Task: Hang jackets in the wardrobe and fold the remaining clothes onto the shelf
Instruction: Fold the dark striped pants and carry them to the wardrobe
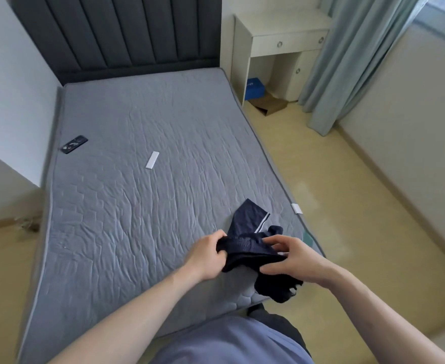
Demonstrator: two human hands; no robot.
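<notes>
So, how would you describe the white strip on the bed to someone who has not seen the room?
Start at the grey mattress under the dark headboard. Near its middle, right of the black remote at the left edge, lies the white strip. It is flat, slim and plain white, lying alone on the quilted cover, unlike the white tag at the right edge.
</notes>
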